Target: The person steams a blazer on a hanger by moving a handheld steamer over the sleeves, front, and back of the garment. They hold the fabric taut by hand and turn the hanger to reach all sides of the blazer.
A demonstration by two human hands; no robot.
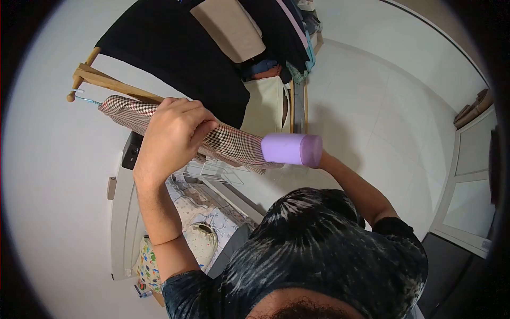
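Observation:
My left hand [172, 133] is closed over a brown and white houndstooth garment [234, 142] that hangs from a wooden rail [114, 85]. A lilac cylinder-shaped tool [292, 149] is pressed against the lower end of that garment. My right hand [324, 158] holds the tool from behind; only the wrist and forearm show, and the fingers are hidden by it. My dark tie-dye shirt [329, 250] fills the lower middle of the view.
A black garment [175, 48] and a beige one [234, 26] hang beside the houndstooth piece, with more clothes further along. A white wire rack [212, 173] and printed fabric [199, 212] lie below my left arm. A white panelled door [467, 175] stands at the right.

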